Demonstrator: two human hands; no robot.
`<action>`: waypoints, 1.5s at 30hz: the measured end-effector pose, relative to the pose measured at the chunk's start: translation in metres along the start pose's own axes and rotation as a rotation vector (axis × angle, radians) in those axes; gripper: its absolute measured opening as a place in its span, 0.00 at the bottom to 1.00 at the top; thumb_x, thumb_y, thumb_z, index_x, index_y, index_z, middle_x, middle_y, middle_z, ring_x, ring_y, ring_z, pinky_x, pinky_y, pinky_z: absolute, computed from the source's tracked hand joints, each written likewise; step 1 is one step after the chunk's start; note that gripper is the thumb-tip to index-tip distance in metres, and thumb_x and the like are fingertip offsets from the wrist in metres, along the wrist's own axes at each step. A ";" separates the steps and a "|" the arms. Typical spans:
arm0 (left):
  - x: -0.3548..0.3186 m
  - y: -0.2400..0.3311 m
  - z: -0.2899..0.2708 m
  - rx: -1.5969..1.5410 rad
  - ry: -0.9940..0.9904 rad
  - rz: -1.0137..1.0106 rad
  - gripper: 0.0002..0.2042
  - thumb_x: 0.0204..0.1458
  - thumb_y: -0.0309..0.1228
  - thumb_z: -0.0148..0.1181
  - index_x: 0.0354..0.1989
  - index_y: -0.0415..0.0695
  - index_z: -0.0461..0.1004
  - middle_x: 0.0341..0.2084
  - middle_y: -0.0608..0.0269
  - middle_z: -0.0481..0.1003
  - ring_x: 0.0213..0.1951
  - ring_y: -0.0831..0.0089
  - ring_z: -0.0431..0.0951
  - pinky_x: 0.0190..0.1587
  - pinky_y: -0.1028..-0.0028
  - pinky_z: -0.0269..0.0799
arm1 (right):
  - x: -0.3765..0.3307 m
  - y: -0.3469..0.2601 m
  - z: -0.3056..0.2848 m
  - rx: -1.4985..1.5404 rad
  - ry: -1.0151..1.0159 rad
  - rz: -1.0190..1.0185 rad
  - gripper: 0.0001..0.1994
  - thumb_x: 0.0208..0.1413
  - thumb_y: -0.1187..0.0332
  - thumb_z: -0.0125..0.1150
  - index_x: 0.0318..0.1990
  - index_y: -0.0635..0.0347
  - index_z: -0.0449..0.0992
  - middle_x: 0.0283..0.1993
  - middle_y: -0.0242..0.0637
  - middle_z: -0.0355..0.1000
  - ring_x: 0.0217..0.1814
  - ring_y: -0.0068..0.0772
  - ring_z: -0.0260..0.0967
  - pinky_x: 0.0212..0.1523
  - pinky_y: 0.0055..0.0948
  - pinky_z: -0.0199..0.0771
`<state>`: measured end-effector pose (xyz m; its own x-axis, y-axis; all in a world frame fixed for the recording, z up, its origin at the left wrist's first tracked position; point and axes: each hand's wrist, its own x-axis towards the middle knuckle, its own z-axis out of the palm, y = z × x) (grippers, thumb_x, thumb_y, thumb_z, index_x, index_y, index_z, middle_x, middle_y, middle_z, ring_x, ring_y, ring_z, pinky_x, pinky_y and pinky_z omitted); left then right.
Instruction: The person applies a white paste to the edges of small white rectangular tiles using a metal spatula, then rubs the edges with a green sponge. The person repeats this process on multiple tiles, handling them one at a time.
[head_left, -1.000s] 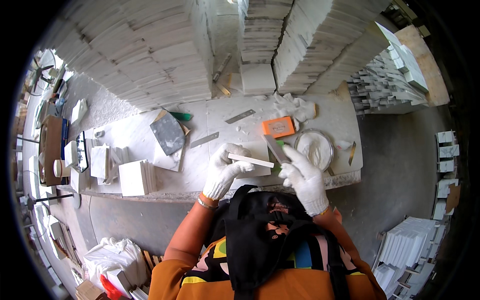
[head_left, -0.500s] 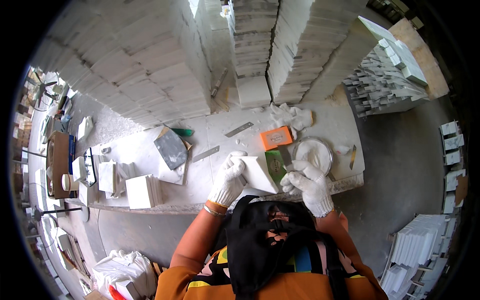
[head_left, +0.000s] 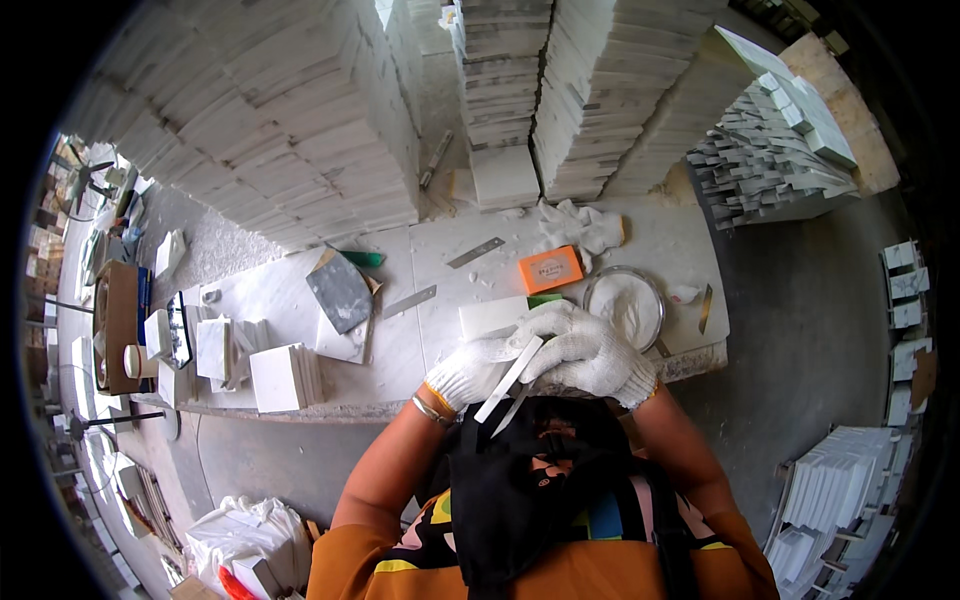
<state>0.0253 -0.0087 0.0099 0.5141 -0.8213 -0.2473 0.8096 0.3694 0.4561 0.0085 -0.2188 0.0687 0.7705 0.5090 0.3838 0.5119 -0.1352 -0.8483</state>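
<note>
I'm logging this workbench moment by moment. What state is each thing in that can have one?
Left hand: gloved, gripping the white tile.
Right hand: gloved, closed over the tile's upper edge.
White tile: held edge-up, tilted, off the bench.
Round dish: open, white material inside.
Orange box: flat, closed.
Grey slab: flat on bench.

I see both gloved hands at the stone worktable's [head_left: 300,290] near edge: left hand [head_left: 468,372] beside right hand [head_left: 585,350], thin white tile strip [head_left: 510,378] between them; round dish of white powder [head_left: 622,303] just behind the right, small orange box [head_left: 550,268] further back
</note>
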 end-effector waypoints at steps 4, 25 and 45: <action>-0.012 -0.013 -0.046 0.568 0.116 0.187 0.32 0.68 0.49 0.48 0.71 0.35 0.59 0.60 0.57 0.72 0.55 0.66 0.75 0.58 0.64 0.72 | -0.008 0.010 0.015 -0.054 0.168 0.099 0.11 0.42 0.77 0.76 0.36 0.55 0.86 0.46 0.37 0.78 0.51 0.39 0.75 0.53 0.34 0.75; -0.018 0.045 -0.023 0.928 0.345 0.294 0.18 0.53 0.38 0.72 0.46 0.39 0.79 0.42 0.65 0.80 0.44 0.77 0.77 0.50 0.74 0.72 | -0.013 0.004 -0.025 -0.192 0.297 0.407 0.10 0.57 0.74 0.68 0.45 0.66 0.82 0.40 0.36 0.82 0.38 0.28 0.77 0.43 0.28 0.77; -0.014 0.035 -0.035 0.948 0.330 0.386 0.16 0.51 0.35 0.72 0.43 0.37 0.79 0.39 0.64 0.80 0.41 0.76 0.77 0.46 0.75 0.74 | 0.019 0.011 -0.029 -0.351 -0.130 0.202 0.12 0.55 0.65 0.67 0.47 0.47 0.85 0.33 0.36 0.78 0.36 0.40 0.76 0.38 0.36 0.76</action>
<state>0.0569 0.0311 -0.0005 0.8541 -0.5107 -0.0982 0.0994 -0.0251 0.9947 0.0402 -0.2356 0.0773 0.8255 0.5428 0.1544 0.4713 -0.5126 -0.7177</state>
